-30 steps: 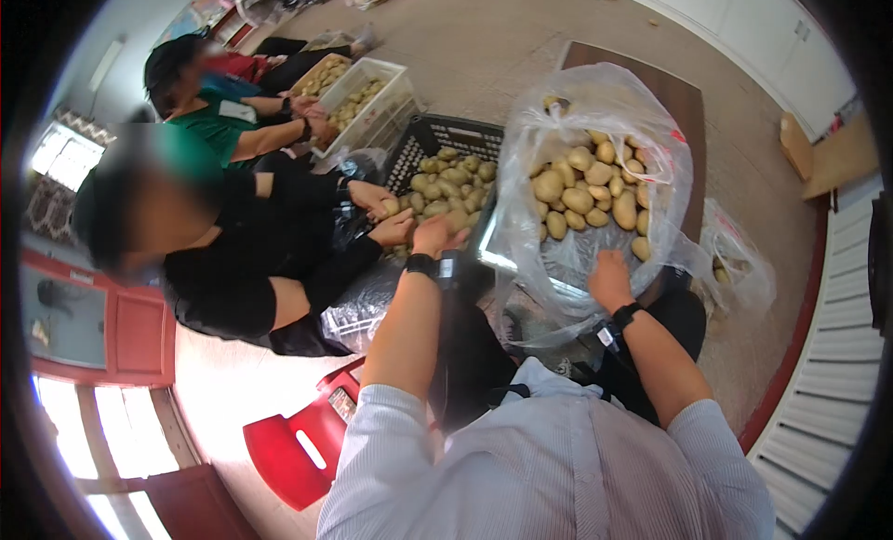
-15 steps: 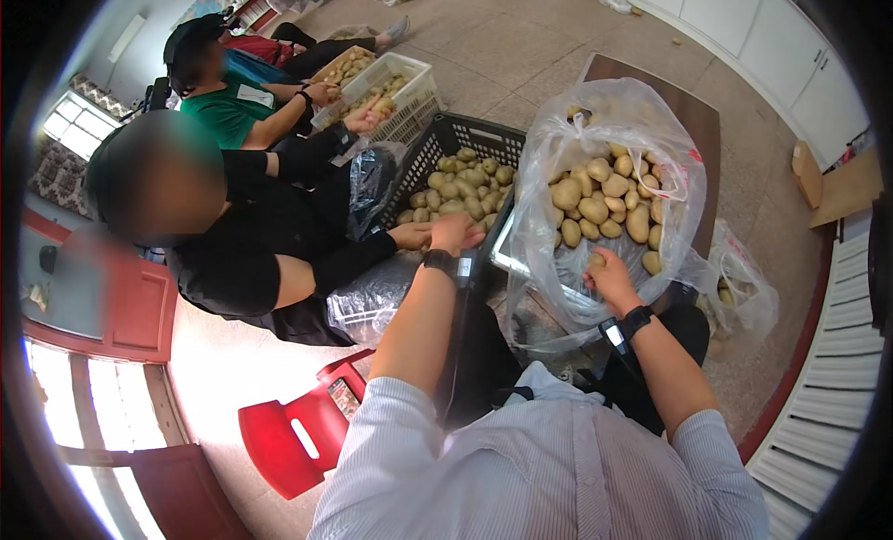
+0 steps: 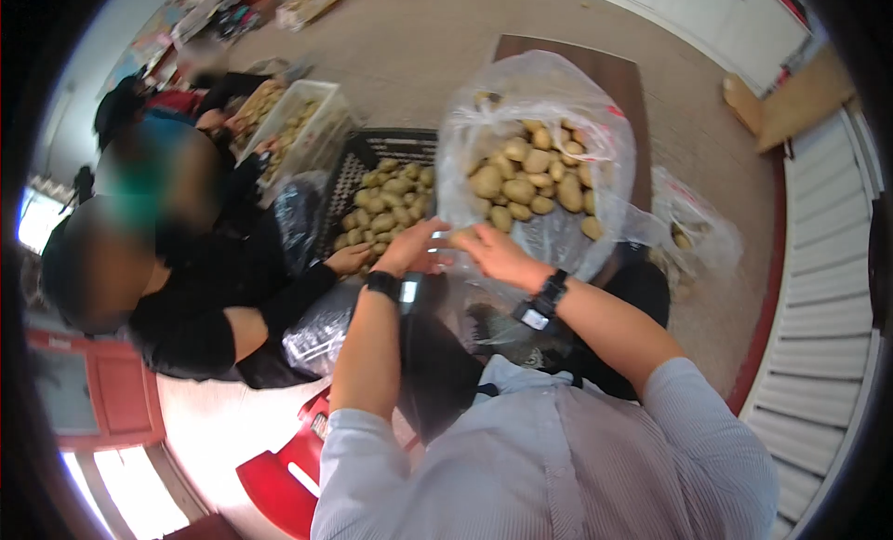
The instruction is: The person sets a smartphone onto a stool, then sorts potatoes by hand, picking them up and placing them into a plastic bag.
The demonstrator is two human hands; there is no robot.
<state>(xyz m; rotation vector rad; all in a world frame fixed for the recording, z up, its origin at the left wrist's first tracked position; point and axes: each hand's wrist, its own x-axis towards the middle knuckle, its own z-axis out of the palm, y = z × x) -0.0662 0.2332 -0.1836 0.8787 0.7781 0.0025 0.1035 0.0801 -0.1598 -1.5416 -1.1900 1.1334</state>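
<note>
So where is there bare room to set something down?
Bare: the floor beyond black crate and table, and the table's far strip behind the bag. Crowded: between black crate and bag, where the left hand and right hand nearly meet.

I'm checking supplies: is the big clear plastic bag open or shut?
Open: the big bag has its mouth spread wide, with potatoes showing inside.

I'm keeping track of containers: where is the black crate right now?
In the head view, the black crate sits left of the big clear potato bag, just beyond the person's left hand.
</note>
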